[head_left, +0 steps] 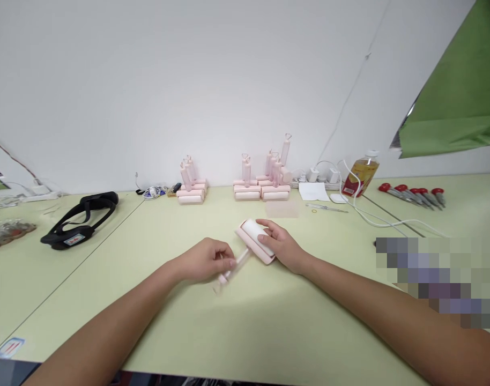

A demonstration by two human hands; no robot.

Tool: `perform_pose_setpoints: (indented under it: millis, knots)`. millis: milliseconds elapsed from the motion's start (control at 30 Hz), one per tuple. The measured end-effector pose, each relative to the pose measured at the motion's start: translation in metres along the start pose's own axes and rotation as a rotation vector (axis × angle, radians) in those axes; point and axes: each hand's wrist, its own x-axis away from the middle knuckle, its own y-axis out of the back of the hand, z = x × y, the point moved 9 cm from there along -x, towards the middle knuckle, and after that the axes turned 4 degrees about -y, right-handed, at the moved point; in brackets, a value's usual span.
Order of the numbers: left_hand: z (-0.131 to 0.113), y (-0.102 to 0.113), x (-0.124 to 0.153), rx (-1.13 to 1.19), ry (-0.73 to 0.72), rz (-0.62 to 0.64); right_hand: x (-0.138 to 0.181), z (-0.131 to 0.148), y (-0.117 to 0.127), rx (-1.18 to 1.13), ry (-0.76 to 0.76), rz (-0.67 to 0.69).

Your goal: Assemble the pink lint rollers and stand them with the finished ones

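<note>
While the right hand [283, 245] is holding one pink-and-white lint roller [253, 240], thumb over the roll and fingers behind the housing, the left hand [207, 260] is curling narrowly at the clear handle [242, 259]; blur is hiding whether its fingertips are gripping or only touching.

Item: lint roller, one, sitting tilted over the middle of the tabletop [229, 332], its handle pointing toward the near edge and left.

Handling note: good work here is probably calling for a steady right hold, light thumb pressure sparing the white roll, and left fingers guiding the handle along its own line, not levering it sideways at the joint.

Margins: the near edge is running well apart from both hands, leaving the widest room in front. Toward the far edge, room is narrowing: a pale pink case [283, 209] is lying just beyond the right hand, and standing rollers [247, 195] are lining the wall behind. Leftward, a black head strap [70, 236] is resting well apart from the left hand.
</note>
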Motion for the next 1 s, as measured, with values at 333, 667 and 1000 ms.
perform_pose_setpoints:
  millis: [333, 667, 1000]
  knots:
    - [0.008, 0.007, -0.009, 0.276, -0.04, -0.322, 0.001, 0.0, -0.017, 0.001, 0.034, 0.231]
    - [-0.001, 0.001, -0.013, 0.425, -0.157, -0.262, -0.001, 0.004, -0.017, 0.168, 0.146, 0.353]
    - [0.002, -0.011, -0.014, 0.45, -0.143, -0.153, -0.002, -0.002, -0.017, 0.232, 0.094, 0.38]
